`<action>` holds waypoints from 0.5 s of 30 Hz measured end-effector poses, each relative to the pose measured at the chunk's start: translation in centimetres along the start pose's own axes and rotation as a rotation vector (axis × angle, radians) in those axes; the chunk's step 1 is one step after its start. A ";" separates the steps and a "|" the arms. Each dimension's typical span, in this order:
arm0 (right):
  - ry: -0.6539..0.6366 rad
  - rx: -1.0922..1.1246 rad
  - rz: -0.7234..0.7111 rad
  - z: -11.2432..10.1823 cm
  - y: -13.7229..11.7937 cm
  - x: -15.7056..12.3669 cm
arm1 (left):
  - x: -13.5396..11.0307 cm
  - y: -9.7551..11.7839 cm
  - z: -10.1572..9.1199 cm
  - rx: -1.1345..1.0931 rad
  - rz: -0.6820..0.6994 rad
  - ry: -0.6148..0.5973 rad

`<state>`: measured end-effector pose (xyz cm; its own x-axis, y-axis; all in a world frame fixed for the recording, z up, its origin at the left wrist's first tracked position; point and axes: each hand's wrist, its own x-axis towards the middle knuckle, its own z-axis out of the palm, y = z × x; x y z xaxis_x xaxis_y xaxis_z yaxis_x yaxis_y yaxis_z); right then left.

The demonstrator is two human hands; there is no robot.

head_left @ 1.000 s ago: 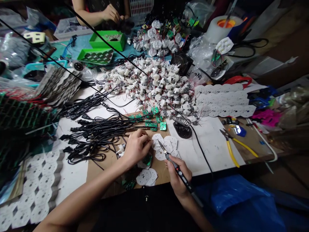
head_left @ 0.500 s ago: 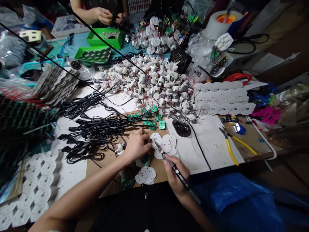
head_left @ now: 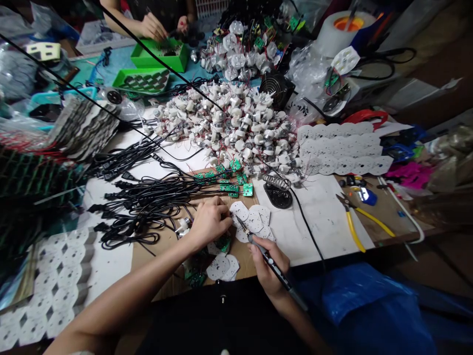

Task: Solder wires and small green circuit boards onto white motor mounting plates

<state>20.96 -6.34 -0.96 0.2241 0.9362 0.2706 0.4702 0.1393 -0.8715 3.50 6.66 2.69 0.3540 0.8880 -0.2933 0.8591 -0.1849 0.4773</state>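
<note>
My right hand [head_left: 271, 266] is closed around a grey soldering iron [head_left: 280, 277], held like a pen. Its tip reaches over a small group of white round circuit boards [head_left: 260, 217]. Just left of the tip, my left hand [head_left: 210, 220] is closed with the fingers curled down; what they pinch is hidden. Under and beside that hand lie a green circuit board [head_left: 222, 244] and a white part with a metal end [head_left: 184, 227]. Two more white round boards [head_left: 222, 267] overlap nearer my body, beside another green board [head_left: 194, 277].
Black power cords [head_left: 140, 202] end in small green boards [head_left: 229, 189]. Behind rises a heap of white motor-like parts [head_left: 236, 118]. An iron stand [head_left: 277, 192], yellow-handled cutters [head_left: 351, 224] and white board panels [head_left: 340, 148] are rightward. Across the table, a person's hand [head_left: 153, 27] reaches over a green tray [head_left: 177, 60].
The other person's hand has lowered to the green tray, and their two hands have moved apart. My hands and the soldering iron stay nearly where they were.
</note>
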 end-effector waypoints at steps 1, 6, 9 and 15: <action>0.001 0.000 -0.002 0.0 0.0 0.0 | 0.0 0.0 0.0 0.010 -0.002 -0.001; -0.017 -0.008 -0.001 -0.1 0.0 0.0 | 0.0 0.1 0.0 0.025 0.001 -0.003; -0.026 -0.009 -0.011 -0.1 -0.1 0.1 | 0.0 0.1 0.0 0.036 -0.001 -0.002; -0.018 0.001 -0.028 0.1 -0.1 0.2 | 0.0 0.2 -0.1 0.051 -0.005 -0.019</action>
<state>20.89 -6.14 -0.81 0.1959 0.9376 0.2872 0.4752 0.1654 -0.8642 3.63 6.69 2.83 0.3564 0.8808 -0.3118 0.8785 -0.2023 0.4327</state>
